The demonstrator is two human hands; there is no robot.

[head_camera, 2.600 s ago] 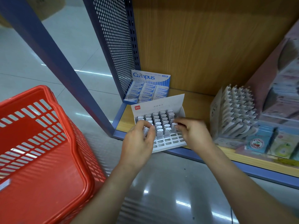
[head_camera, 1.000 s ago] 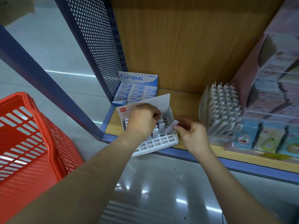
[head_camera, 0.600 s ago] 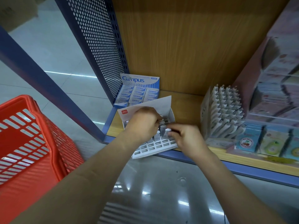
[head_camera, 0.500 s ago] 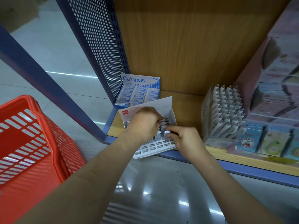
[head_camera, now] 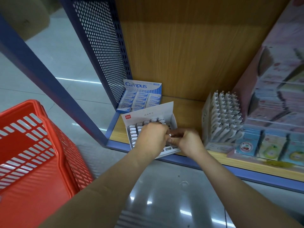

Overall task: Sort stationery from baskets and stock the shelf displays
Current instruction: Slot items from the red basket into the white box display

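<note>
A white display box [head_camera: 148, 113] with a raised back flap stands at the front of the bottom shelf [head_camera: 189, 111]. Rows of small white-grey items [head_camera: 133, 129] fill its slots. My left hand [head_camera: 152, 137] reaches over the box with fingers curled down among the rows. My right hand [head_camera: 188, 142] meets it from the right, fingertips pinched together at the box's right side. Both hands seem to pinch one small white item [head_camera: 170, 138] between them, mostly hidden by the fingers.
A blue Campus eraser box [head_camera: 143, 87] sits behind, against the perforated blue side panel [head_camera: 102, 46]. White pens in a display [head_camera: 225, 116] and fruit-print packs [head_camera: 246, 146] stand to the right. A red basket [head_camera: 32, 145] is on the floor at left.
My right hand, which held a small white item away from the box a second ago, has moved left to meet my left hand over the rows. The view has shifted slightly.
</note>
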